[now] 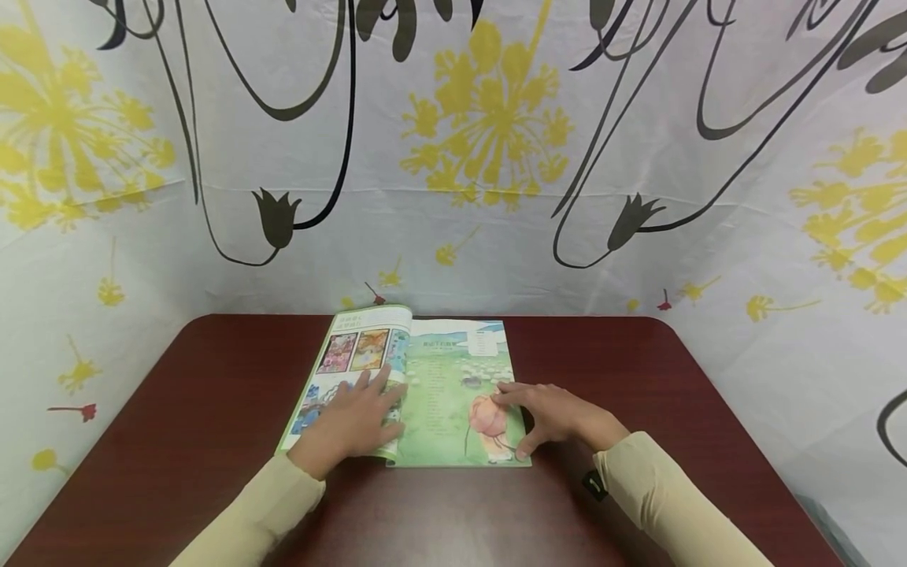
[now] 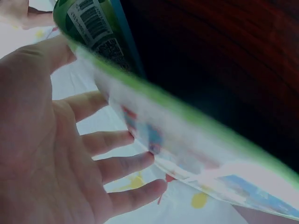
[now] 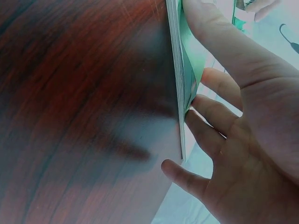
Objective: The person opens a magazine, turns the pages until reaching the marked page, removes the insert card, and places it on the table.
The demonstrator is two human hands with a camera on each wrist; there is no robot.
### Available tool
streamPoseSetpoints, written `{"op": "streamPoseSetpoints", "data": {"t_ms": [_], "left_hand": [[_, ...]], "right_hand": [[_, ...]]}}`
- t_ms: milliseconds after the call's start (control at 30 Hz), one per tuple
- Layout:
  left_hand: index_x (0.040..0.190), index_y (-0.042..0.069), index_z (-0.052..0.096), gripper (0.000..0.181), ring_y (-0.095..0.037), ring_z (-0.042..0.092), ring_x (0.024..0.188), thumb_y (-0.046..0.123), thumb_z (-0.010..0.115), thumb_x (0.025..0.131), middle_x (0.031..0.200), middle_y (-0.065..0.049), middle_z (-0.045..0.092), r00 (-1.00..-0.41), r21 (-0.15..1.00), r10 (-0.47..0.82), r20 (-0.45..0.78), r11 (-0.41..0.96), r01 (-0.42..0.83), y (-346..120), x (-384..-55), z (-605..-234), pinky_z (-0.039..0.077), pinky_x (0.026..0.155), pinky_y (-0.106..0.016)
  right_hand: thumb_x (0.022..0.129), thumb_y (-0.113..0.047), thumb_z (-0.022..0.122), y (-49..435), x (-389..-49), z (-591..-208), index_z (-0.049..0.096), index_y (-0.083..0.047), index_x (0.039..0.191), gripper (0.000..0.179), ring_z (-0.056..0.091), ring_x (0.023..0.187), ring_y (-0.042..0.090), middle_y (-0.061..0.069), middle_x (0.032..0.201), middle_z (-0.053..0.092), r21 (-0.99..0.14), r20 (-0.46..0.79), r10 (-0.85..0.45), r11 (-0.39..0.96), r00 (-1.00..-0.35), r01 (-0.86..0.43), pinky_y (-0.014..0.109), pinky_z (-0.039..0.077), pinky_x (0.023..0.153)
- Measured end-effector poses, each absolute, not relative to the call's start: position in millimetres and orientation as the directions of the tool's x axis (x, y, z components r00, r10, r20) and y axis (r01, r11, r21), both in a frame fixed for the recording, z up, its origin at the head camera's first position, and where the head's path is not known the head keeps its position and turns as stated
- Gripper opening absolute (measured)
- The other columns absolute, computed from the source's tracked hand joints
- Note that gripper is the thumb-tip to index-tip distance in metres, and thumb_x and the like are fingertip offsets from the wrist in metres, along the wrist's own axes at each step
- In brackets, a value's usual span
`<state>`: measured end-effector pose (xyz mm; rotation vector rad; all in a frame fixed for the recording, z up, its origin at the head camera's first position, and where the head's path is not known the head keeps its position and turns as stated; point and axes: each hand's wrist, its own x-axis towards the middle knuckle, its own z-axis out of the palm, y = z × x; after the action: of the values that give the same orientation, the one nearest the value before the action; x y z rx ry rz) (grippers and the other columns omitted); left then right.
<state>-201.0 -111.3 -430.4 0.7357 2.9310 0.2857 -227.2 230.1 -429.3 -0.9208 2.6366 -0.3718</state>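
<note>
An open magazine (image 1: 453,449) lies on the table, with pictures on its left page and a green illustrated right page (image 1: 432,402). My left hand (image 1: 357,417) rests on the left page with fingers spread. In the left wrist view that hand (image 2: 51,135) touches the raised, curving page side, and a barcode shows on the cover beneath. At the right edge, my right hand (image 1: 560,413) has its thumb near the lower corner and its fingertips on the page. The right wrist view shows the page (image 3: 194,51) bulging up between thumb and fingers of that hand (image 3: 247,121).
The dark red wooden table (image 1: 602,354) stretches to both sides of the magazine and in front of it. A pale patterned cloth (image 1: 453,236) with yellow and grey flowers hangs behind the table. A black tag (image 1: 595,485) shows at the right cuff.
</note>
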Motion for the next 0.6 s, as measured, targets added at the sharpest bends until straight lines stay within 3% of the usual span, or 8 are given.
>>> {"op": "streamPoseSetpoints", "data": {"t_ms": [233,433,600], "left_hand": [[0.131,0.006,0.06,0.052,-0.042,0.043,0.135,0.032,0.068,0.087,0.145,-0.026,0.046,-0.812,0.03,0.575,0.098,0.814,0.58,-101,-200,-428,0.037,0.103,-0.062],[0.115,0.014,0.068,0.037,-0.029,0.06,0.113,0.019,0.078,0.079,0.121,-0.012,0.063,-0.688,-0.071,0.701,0.186,0.708,0.702,-90,-201,-429,0.047,0.093,-0.051],[0.109,0.018,0.071,0.029,-0.023,0.065,0.098,0.017,0.074,0.081,0.107,-0.004,0.068,-0.651,-0.078,0.734,0.194,0.673,0.735,-82,-198,-430,0.048,0.086,-0.048]], "right_hand": [[0.066,-0.038,0.092,229,-228,-429,0.054,-0.012,0.144,0.09,0.042,0.138,0.038,0.013,0.154,0.042,-0.337,-0.216,-0.64,0.758,-0.738,-0.559,0.057,0.042,0.101],[0.066,-0.039,0.091,228,-229,-429,0.055,-0.013,0.143,0.09,0.043,0.138,0.037,0.012,0.153,0.043,-0.338,-0.222,-0.63,0.766,-0.744,-0.548,0.057,0.042,0.102],[0.066,-0.038,0.092,228,-228,-427,0.055,-0.012,0.143,0.089,0.043,0.138,0.038,0.013,0.153,0.043,-0.342,-0.221,-0.63,0.765,-0.745,-0.546,0.058,0.041,0.102]]}}
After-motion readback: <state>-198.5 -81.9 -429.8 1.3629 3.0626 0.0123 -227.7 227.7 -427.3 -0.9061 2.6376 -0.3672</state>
